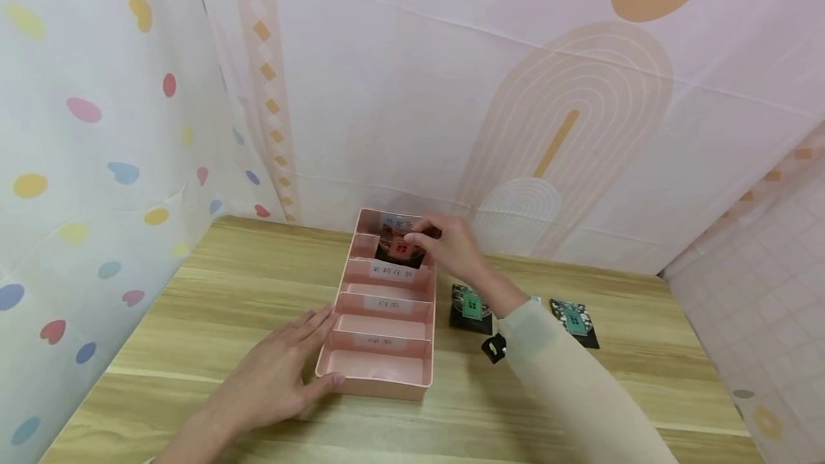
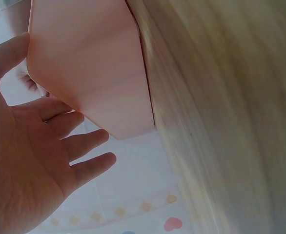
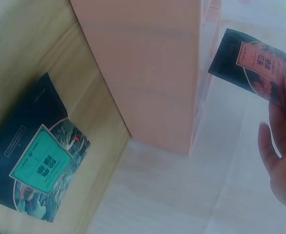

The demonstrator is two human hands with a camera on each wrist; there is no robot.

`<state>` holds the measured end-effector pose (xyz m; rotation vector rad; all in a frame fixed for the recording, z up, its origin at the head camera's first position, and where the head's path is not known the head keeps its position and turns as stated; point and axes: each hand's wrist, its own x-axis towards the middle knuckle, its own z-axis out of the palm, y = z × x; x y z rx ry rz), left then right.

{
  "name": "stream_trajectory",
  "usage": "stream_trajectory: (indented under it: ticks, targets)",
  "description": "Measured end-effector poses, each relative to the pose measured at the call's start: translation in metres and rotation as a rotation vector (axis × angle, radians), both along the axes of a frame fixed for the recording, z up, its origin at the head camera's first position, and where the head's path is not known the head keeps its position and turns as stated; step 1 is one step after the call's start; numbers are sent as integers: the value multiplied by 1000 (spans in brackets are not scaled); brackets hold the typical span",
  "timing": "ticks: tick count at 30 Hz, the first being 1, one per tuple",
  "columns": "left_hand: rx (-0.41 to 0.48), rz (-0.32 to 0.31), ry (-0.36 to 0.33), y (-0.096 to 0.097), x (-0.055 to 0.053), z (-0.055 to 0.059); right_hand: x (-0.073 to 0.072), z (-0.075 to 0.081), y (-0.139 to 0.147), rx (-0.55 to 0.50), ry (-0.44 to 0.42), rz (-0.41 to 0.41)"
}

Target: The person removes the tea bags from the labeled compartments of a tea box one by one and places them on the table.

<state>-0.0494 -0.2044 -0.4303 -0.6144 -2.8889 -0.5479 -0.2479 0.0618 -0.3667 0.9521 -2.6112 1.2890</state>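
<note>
A long pink divided box (image 1: 380,387) with handwritten paper labels on its dividers sits on the table. My left hand (image 1: 277,371) rests against its left side, fingers fairly straight, thumb at the near corner; the left wrist view shows the fingertips along the rim of the box wall (image 2: 99,73). Between thumb and fingers, my right hand (image 1: 454,245) pinches a dark tea packet (image 1: 398,245) over the far compartments. A red label and floral print show on this packet (image 3: 250,66) in the right wrist view.
Right of the box lies a dark tea packet with a green label (image 1: 470,306); another green-labelled packet (image 1: 576,322) lies farther right, beyond my forearm. A small black object (image 1: 494,348) shows beside my right cuff. Patterned cloth (image 1: 387,92) hangs behind the wooden table (image 1: 271,256).
</note>
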Motion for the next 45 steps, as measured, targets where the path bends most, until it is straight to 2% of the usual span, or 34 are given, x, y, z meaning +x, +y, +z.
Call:
stream_trajectory:
  ticks: [5,12,22,35,40,45]
  targets:
    - [4,-5,-1,0,0,0,2,6,8,-17,25,6]
    - [7,-2,-1,0,0,-1,2,16,20,-7,107,5]
    - [8,-2,-5,2,0,-1,5,27,44,-16,104,-34]
    - [4,-9,4,2,-1,-1,14,31,71,-55,159,-50]
    - [7,-6,5,0,-1,-2,18,31,77,-62,146,-54]
    - [11,-11,15,-1,-1,-3,26,31,85,-66,115,-98]
